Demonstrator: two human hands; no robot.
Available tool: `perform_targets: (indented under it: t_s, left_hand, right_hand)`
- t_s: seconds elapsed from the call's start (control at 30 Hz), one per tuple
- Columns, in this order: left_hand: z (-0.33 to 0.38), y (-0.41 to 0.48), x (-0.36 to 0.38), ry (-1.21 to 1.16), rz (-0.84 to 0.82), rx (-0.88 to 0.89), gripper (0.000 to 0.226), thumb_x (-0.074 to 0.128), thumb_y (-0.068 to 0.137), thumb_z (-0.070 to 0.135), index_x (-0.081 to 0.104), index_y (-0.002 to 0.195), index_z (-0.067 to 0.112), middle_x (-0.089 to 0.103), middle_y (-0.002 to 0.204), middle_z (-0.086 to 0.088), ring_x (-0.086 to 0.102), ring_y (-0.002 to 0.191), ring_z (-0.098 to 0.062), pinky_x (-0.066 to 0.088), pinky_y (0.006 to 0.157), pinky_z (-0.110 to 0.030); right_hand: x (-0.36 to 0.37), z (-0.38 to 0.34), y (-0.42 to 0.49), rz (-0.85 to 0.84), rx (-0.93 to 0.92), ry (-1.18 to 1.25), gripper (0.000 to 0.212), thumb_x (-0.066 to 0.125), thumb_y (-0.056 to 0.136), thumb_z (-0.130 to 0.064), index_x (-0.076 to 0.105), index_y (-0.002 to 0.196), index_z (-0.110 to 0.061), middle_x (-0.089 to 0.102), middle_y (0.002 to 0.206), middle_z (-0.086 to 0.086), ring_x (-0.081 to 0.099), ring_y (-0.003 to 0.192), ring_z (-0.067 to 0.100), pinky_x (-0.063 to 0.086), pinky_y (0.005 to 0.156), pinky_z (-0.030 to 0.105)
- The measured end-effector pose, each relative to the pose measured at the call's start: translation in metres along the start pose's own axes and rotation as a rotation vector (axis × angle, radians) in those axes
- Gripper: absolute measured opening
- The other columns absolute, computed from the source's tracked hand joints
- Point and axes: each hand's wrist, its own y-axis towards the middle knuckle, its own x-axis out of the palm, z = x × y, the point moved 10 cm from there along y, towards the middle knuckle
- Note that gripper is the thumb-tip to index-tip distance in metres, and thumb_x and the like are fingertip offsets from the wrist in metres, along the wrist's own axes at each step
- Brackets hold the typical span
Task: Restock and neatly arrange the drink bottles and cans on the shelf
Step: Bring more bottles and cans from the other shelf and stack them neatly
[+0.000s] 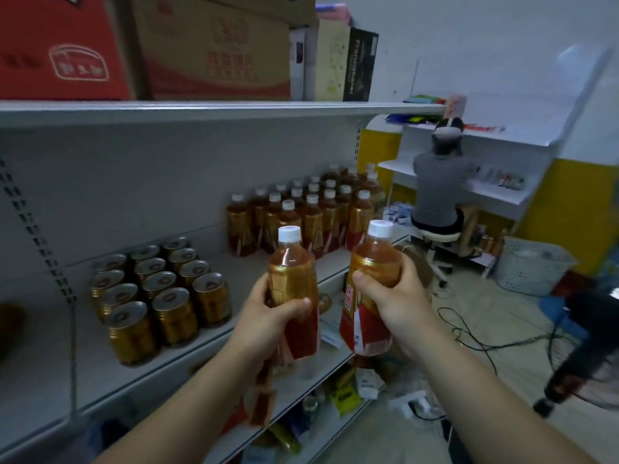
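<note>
We hold two white-capped amber drink bottles in the air just before the shelf's front edge: our left grip [268, 316] curls round the middle of the left bottle [291, 272], and our right grip [395, 296] round the right bottle [375, 259]. Behind them on the shelf [43, 356] stand a block of gold cans [160, 296] at left and rows of matching bottles [311, 216] at right, the two groups apart.

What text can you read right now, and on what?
"Franziskaner", running vertically on the black box.
Print on the red carton and brown carton: too blurred to read.
Labels of the left bottle in the left hand and the right bottle in the right hand: unreadable.
</note>
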Motion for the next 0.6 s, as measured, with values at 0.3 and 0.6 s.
perform_targets:
  t_s: [0.3, 0.6]
  left_hand:
    - [-0.024, 0.109, 0.019, 0.129, 0.093, 0.049, 0.055, 0.082, 0.066, 0.022, 0.052, 0.104, 0.047, 0.064, 0.097, 0.015, 0.062, 0.084, 0.0, 0.043, 0.06, -0.013]
    - [-0.056, 0.219, 0.055, 0.196, 0.166, 0.041, 0.059, 0.081, 0.068, 0.012, 0.049, 0.113, 0.034, 0.057, 0.094, 0.026, 0.053, 0.078, 0.013, 0.04, 0.057, 0.0]
  right_hand:
    - [0.002, 0.028, 0.133, -0.022, -0.077, -0.288, 0.064, 0.077, 0.05, -0.054, 0.042, 0.103, -0.057, 0.043, 0.116, -0.012, 0.047, 0.095, 0.006, 0.04, 0.079, 0.032]
    - [0.013, 0.075, 0.255, -0.084, -0.077, -0.302, 0.064, 0.085, 0.066, -0.029, 0.047, 0.115, -0.042, 0.058, 0.115, -0.008, 0.056, 0.105, 0.016, 0.045, 0.086, 0.033]
